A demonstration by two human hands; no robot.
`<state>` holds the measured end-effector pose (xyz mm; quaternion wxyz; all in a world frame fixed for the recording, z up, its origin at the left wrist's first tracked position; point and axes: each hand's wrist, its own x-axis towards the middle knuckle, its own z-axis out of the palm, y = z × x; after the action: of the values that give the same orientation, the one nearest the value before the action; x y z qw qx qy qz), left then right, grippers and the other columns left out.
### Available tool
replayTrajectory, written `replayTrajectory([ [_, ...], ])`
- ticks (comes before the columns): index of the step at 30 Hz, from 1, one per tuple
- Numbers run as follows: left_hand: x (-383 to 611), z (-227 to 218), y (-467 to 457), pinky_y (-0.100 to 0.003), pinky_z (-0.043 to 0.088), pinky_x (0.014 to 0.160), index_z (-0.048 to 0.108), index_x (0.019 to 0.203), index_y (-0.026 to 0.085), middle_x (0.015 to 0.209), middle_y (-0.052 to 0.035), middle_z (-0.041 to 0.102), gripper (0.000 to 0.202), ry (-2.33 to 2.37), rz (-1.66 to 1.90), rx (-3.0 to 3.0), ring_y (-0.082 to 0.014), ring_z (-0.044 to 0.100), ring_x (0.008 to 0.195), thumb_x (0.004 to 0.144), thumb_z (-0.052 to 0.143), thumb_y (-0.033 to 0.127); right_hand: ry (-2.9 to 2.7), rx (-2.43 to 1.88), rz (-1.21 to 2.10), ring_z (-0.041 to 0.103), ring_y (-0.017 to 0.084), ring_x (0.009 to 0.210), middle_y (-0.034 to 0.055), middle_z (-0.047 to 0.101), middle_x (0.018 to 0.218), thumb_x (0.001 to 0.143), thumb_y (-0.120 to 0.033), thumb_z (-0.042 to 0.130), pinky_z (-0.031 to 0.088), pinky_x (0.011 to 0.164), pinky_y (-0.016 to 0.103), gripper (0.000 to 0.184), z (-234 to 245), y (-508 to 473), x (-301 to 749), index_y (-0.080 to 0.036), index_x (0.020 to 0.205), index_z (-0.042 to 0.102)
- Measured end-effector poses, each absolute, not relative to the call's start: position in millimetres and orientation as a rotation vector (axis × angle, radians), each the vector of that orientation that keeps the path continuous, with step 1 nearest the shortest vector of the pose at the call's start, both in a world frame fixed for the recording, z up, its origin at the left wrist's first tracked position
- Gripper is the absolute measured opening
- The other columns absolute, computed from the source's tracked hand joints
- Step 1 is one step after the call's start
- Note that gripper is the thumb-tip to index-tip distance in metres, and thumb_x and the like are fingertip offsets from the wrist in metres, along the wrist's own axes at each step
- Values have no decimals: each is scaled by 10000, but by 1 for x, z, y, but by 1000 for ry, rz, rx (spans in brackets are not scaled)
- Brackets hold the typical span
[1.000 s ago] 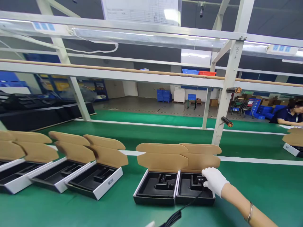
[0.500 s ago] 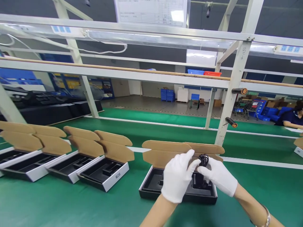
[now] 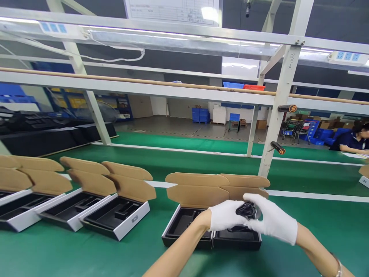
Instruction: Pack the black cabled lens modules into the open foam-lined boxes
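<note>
A bundle of coiled black cable is between my two white-gloved hands, above the right one of two adjoining open cartons. My left hand is closed on the bundle's left side, its fingertips partly hidden. My right hand curls round its right side, thumb low and fingers over the top. Beneath them lies the black tray of the right carton, largely covered by the hands. The left carton of the pair has a black moulded tray, partly behind my left wrist.
More open cartons with black trays stand in a row at left, the nearest being a white-sided carton. They rest on a green bench top. A white upright post with two black pegs rises behind. A person sits far right.
My left hand has turned flatter and moved right, closer to the cable bundle. The view has shifted, so the boxes appear further left. The cable bundle is lower over the right carton.
</note>
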<state>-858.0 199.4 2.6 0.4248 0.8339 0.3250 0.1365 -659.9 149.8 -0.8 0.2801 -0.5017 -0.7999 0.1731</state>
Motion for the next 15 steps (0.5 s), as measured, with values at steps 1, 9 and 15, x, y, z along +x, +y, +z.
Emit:
replayTrajectory([
  [1, -858, 1, 200, -258, 481, 662, 659, 1040, 244, 933, 21, 692, 339, 794, 316, 2101, -188, 615, 788, 722, 633, 357, -2248, -1309, 497, 597, 214, 970, 89, 592, 1243, 696, -237, 659, 501, 858, 359, 626, 1, 147, -659, -216, 1303, 506],
  [9, -858, -39, 215, -245, 436, 509, 611, 1146, 234, 768, 10, 681, 451, 801, 95, 2195, -152, 565, 551, 805, 537, 520, -2340, -1577, 446, 605, 176, 867, 10, 684, 946, 843, -204, 520, 449, 770, 283, 211, -44, 164, -648, -248, 989, 666],
  [15, -861, -83, 214, -398, 471, 882, 669, 1076, 236, 1069, -73, 675, 290, 922, 148, 2517, -266, 619, 982, 841, 524, 324, -2668, -1724, 179, 602, 240, 867, 66, 684, 890, 773, -267, 662, 432, 717, 314, 177, -90, 184, -648, -250, 928, 746],
])
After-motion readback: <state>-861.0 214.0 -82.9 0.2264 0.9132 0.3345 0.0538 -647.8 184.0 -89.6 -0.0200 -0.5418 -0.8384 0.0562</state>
